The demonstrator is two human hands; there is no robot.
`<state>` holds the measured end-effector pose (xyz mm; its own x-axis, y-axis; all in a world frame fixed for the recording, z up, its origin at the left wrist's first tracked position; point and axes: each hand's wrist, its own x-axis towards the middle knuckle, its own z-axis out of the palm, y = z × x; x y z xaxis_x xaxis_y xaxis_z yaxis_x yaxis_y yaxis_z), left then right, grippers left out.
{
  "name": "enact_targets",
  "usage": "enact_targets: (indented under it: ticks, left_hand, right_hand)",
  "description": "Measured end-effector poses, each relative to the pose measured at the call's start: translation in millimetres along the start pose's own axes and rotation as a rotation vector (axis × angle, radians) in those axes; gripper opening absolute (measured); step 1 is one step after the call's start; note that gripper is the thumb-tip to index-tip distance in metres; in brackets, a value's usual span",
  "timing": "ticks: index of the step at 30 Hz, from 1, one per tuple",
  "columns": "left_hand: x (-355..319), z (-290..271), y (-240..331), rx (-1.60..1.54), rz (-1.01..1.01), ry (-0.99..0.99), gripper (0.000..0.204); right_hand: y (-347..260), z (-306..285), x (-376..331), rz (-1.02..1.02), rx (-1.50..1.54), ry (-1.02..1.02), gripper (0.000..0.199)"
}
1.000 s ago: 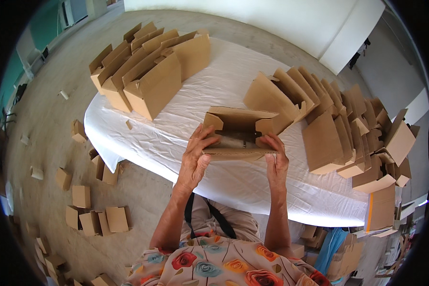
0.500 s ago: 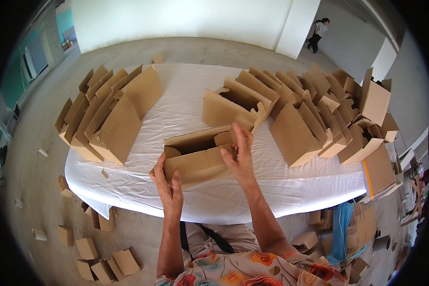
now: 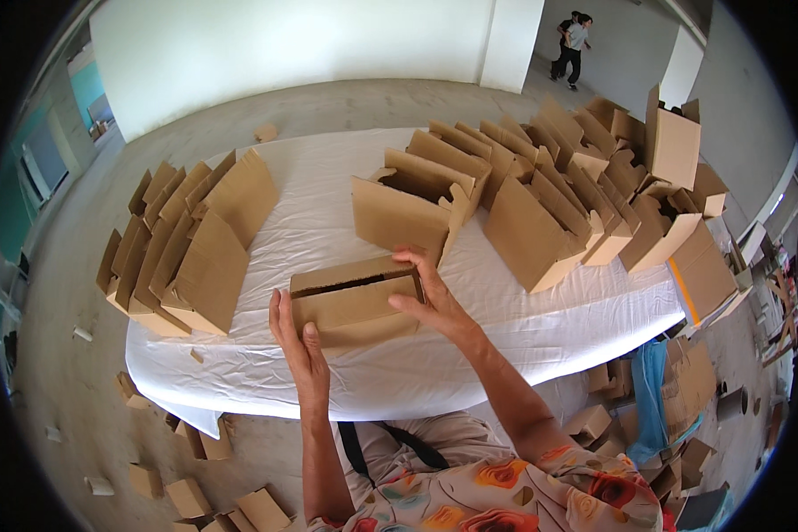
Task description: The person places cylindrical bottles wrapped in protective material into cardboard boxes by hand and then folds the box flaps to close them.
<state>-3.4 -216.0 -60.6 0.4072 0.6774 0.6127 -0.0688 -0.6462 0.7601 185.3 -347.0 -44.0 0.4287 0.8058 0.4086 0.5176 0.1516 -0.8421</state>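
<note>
Head view: you hold 1 brown corrugated carton (image 3: 355,312) between your 2 bare hands, over the near part of the white-clothed tabletop (image 3: 315,195), a little left of the middle of its near edge. A long side faces you, and the flaps nearly cover the top, with a narrow dark slit between them. You cannot tell here whether its base rests on the cloth. Your left hand (image 3: 307,362) grasps the left end, fingers along the outer side and thumb on the panel facing you. Your right hand (image 3: 442,306) grips the right end, fingers over the far top corner and thumb against the near top edge.

Just beyond, toward the far edge, stands an upright open carton (image 3: 399,213). From there, a crowded group of open cartons (image 3: 536,235) spreads to the tabletop's right edge, where a carton with an orange strip (image 3: 700,270) sits. Toward the left edge, a tight row of cartons (image 3: 208,266) stands with flaps up; a small cardboard scrap (image 3: 196,355) lies nearer you. Below the near edge, at right, a blue cloth (image 3: 650,399) hangs among cardboard.
</note>
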Motion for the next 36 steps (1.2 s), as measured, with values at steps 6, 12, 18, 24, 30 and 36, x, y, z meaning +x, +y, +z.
enact_targets:
  ticks: [6, 12, 18, 24, 30, 36]
  left_hand:
    - [16, -3, -22, -0.036, 0.011, -0.051, 0.046]
    - [-10, -2, -61, 0.054, -0.133, 0.148, 0.044]
    - [-21, 2, -77, 0.205, -0.008, 0.048, 0.059]
    - [-18, 2, -76, 0.207, -0.011, 0.021, 0.069]
    - [-19, 1, -75, 0.147, -0.037, 0.032, 0.067]
    - [-19, 1, -78, 0.184, 0.046, 0.077, 0.063]
  right_hand:
    - [-4, -3, -13, -0.143, -0.439, -0.074, 0.077]
    - [-8, 33, 19, -0.062, -0.366, 0.204, 0.076]
    - [19, 100, 107, 0.029, -0.509, 0.509, 0.080]
    - [25, 144, 172, 0.283, -0.436, 0.472, 0.091]
    - [15, 124, 164, 0.041, -0.426, 0.363, 0.086]
    - [7, 7, 109, -0.219, -0.993, 0.683, 0.066]
